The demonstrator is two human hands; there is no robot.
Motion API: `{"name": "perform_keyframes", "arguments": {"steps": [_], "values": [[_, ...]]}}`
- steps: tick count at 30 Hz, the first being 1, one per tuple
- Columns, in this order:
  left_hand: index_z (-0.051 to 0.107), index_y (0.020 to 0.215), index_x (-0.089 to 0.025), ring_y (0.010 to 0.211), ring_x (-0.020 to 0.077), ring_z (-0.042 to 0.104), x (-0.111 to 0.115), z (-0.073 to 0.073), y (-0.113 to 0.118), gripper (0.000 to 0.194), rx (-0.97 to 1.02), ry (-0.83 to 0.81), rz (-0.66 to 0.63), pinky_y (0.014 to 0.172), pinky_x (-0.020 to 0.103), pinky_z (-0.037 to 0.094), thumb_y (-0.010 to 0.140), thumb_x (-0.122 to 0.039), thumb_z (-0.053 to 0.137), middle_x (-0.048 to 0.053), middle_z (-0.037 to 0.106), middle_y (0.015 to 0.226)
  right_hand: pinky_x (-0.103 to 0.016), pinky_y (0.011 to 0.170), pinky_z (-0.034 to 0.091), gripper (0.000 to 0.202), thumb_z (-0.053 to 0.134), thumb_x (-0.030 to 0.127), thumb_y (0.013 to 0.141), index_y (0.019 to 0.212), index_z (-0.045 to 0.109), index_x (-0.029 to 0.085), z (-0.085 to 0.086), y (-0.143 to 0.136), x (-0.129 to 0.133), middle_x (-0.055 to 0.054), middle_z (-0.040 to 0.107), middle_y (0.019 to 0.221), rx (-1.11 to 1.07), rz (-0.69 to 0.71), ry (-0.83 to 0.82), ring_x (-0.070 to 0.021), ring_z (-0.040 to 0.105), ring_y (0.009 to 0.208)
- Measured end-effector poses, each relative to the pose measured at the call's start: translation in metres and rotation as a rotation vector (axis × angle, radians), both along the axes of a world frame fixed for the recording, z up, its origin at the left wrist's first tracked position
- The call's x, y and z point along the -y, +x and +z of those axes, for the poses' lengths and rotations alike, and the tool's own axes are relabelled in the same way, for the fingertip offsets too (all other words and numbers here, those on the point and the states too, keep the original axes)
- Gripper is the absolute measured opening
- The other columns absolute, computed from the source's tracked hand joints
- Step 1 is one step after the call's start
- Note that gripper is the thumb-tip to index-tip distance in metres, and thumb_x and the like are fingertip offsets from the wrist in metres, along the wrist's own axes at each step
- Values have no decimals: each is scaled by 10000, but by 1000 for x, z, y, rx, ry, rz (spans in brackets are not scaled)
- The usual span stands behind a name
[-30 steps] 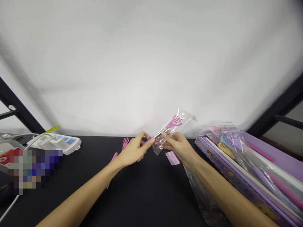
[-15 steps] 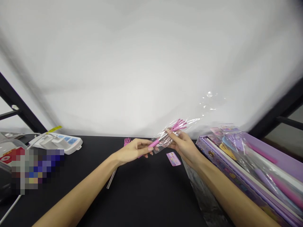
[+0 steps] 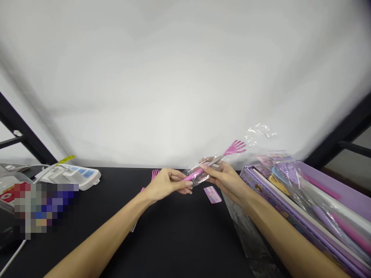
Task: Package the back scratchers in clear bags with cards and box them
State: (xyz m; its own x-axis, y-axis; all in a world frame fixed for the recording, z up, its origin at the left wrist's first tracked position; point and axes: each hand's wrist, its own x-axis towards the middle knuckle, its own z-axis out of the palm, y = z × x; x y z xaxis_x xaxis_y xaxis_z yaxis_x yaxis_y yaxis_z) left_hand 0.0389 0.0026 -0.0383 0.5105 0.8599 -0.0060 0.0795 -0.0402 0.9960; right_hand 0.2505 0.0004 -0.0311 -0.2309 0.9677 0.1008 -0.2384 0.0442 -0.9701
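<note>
A pink back scratcher (image 3: 194,173) with a metal shaft and a hand-shaped head slants up to the right, clear plastic wrap (image 3: 199,179) around its handle. My left hand (image 3: 171,181) pinches the lower end of the handle. My right hand (image 3: 222,173) is closed around the handle and wrap where the shaft begins. Loose clear film reaches past the head; whether the head lies inside it I cannot tell. Behind my left hand, a second pink back scratcher (image 3: 155,173) lies on the black table (image 3: 174,239), partly hidden. Below my right hand lies a small pink printed card (image 3: 212,194).
At right, a purple box (image 3: 246,173) holds several wrapped back scratchers (image 3: 321,208). Clear plastic (image 3: 252,235) lies beside it under my right forearm. A white power strip (image 3: 87,175) and a cable (image 3: 14,253) are at left. A white wall (image 3: 174,77) stands behind.
The back scratcher's head has shifted right and slightly up. My right hand has gone from near the head down to the upper handle. My left hand still pinches the handle end.
</note>
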Motion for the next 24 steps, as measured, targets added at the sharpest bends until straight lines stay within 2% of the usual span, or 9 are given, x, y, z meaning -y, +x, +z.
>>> {"name": "perform_keyframes", "arguments": {"steps": [2, 6, 7, 10, 13, 15, 19, 24], "values": [[732, 821, -91, 681, 196, 704, -1, -1, 0, 352, -37, 35, 36, 722, 340, 583, 721, -424, 790, 113, 746, 760, -352, 819, 533, 286, 779, 385, 746, 933, 676, 194, 0, 0, 1, -35, 720, 891, 11, 34, -2, -191, 675, 866], [721, 1056, -117, 886, 228, 716, -2, -2, -2, 437, 44, -2, -46, 870, 376, 566, 710, -368, 811, 133, 753, 984, -349, 840, 523, 288, 793, 386, 725, 902, 659, 202, 2, 3, 1, -18, 703, 865, 16, 32, -21, -185, 666, 877], [721, 1061, -112, 916, 239, 715, -1, -2, -3, 443, 59, -17, -52, 892, 389, 561, 714, -373, 808, 143, 748, 1008, -344, 837, 524, 298, 799, 374, 720, 917, 649, 209, 3, 4, 1, -8, 696, 858, 15, 38, -31, -180, 661, 877], [744, 918, -83, 853, 258, 729, 1, 0, -3, 383, 48, -21, -53, 850, 407, 585, 718, -405, 799, 160, 757, 924, -344, 831, 527, 327, 802, 340, 725, 963, 613, 220, 7, 9, 2, 7, 674, 855, 7, 83, -52, -170, 650, 877], [729, 1018, -100, 895, 265, 725, 4, 3, -3, 418, 52, -41, -176, 868, 417, 584, 709, -368, 815, 148, 756, 951, -341, 832, 524, 341, 800, 313, 733, 981, 588, 214, 11, 12, 3, -3, 679, 859, 15, 89, -48, -175, 657, 877], [706, 1093, -108, 960, 264, 712, 5, 4, -2, 442, 74, -45, -222, 913, 423, 566, 757, -386, 777, 150, 746, 1014, -349, 828, 525, 359, 798, 307, 735, 1000, 576, 209, 12, 14, 3, -20, 694, 874, 25, 88, -56, -191, 669, 884], [724, 938, -75, 843, 247, 733, 5, 0, 4, 428, 42, -5, -127, 828, 400, 593, 812, -483, 694, 160, 755, 925, -364, 799, 539, 356, 787, 325, 745, 1005, 572, 212, 12, 14, 3, -21, 703, 868, 33, 127, -66, -206, 682, 872], [697, 766, -88, 651, 194, 714, 8, -7, 12, 440, -32, 38, -62, 648, 301, 584, 794, -527, 687, 126, 744, 742, -348, 754, 536, 298, 706, 458, 805, 939, 583, 221, 12, 5, 6, -8, 715, 824, 40, 118, -45, -190, 688, 804]]}}
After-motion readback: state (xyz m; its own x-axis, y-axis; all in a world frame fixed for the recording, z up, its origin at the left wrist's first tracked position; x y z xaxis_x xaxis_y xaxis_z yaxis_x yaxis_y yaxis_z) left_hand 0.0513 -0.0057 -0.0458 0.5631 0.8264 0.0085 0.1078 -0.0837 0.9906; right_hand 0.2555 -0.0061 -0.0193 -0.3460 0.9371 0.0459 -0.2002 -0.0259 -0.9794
